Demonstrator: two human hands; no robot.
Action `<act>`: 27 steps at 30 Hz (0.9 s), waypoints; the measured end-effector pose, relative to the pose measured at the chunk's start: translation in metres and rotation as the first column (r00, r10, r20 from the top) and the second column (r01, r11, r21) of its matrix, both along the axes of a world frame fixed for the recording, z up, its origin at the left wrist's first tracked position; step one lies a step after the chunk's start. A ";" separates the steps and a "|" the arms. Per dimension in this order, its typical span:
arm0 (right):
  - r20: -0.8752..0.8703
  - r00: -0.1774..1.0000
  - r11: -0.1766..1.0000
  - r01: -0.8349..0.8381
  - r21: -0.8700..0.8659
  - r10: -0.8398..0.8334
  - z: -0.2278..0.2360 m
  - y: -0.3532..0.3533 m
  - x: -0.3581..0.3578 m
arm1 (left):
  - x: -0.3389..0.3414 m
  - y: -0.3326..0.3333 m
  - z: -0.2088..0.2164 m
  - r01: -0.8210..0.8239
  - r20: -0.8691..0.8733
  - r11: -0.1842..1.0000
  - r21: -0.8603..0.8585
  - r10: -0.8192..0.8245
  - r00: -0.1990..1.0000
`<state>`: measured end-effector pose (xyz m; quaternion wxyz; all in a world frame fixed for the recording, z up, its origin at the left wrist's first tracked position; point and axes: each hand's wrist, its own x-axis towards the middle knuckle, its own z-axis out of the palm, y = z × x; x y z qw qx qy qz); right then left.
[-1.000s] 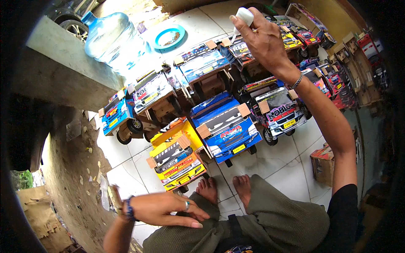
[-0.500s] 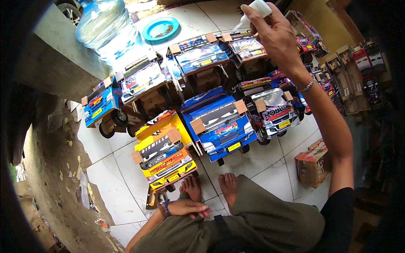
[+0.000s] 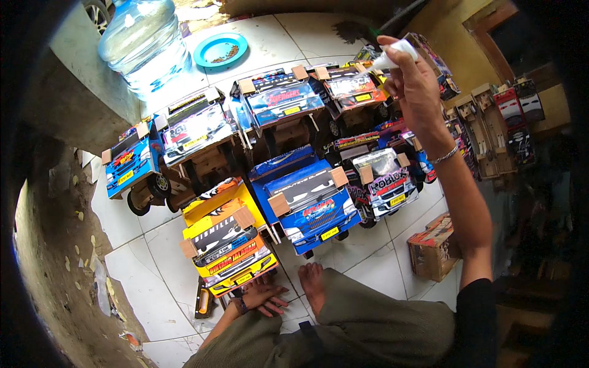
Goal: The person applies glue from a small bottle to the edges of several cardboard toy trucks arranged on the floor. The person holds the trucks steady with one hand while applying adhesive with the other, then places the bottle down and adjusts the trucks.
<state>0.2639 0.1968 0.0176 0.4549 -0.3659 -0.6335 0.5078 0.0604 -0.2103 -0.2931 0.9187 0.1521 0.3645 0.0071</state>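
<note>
White bottle (image 3: 400, 54) is held beyond and right of the blue truck (image 3: 316, 211), nozzle tipped down-left. Left of the blue truck, yellow truck (image 3: 228, 245) is parked; it could be knocked if the left hand (image 3: 261, 297), front-left of the blue truck, is lifted carelessly; fingers spread, nothing seen in that grip. On the blue truck, wood pieces (image 3: 279, 205) could be shifted by a bump; fixing can't be told. Beyond and right of it, orange truck (image 3: 351, 92) could be dripped on by the tilted nozzle; contact unclear. Farther right, bottle is clamped by the right hand (image 3: 414, 80); over-squeezing could cause spills.
</note>
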 end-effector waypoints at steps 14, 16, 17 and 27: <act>-0.072 0.995 0.978 -0.078 -0.191 0.065 -0.009 -0.007 0.003 | -0.008 -0.002 -0.028 0.016 0.245 0.998 -0.054 -0.002 0.970; -0.049 0.996 0.989 -0.077 -0.125 0.071 -0.009 -0.008 0.002 | -0.008 0.000 -0.026 0.001 0.268 0.997 -0.082 0.021 0.963; -0.036 0.996 0.993 -0.082 -0.083 0.079 -0.009 -0.009 0.002 | -0.008 0.001 -0.024 0.002 0.275 0.997 -0.083 0.021 0.961; -0.021 0.996 0.968 0.087 0.234 -0.084 -0.019 0.004 -0.011 | -0.005 0.000 -0.004 -0.092 0.104 0.996 -0.009 0.092 0.990</act>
